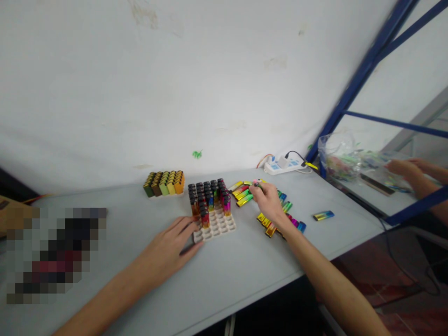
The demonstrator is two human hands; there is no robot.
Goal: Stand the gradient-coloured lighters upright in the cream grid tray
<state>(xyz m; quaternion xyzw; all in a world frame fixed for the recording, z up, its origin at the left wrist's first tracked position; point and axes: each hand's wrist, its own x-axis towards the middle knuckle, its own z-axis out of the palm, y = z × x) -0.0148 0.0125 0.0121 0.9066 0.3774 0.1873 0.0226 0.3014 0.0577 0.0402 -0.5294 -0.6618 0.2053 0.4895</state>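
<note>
A pale tray with round-edged slots (220, 229) lies on the grey table, its back and part of its left side filled with upright, colorful, black-topped lighters (210, 199). Resting at the tray's left edge, my left hand (175, 241) has its fingers spread and holds nothing. To the right, loose shiny lighters (244, 199) lie in a pile. My right hand (268, 199) is over this pile with its fingers closed together at a lighter's dark end; the fingers hide most of it.
A second block of lighters (164, 183) stands at the back left. A power strip (285, 165) lies by the wall. One lighter (324, 215) is apart at the right. Beyond the blue frame (336, 114) are a plastic bag (339, 158) and another person's hands (402, 169).
</note>
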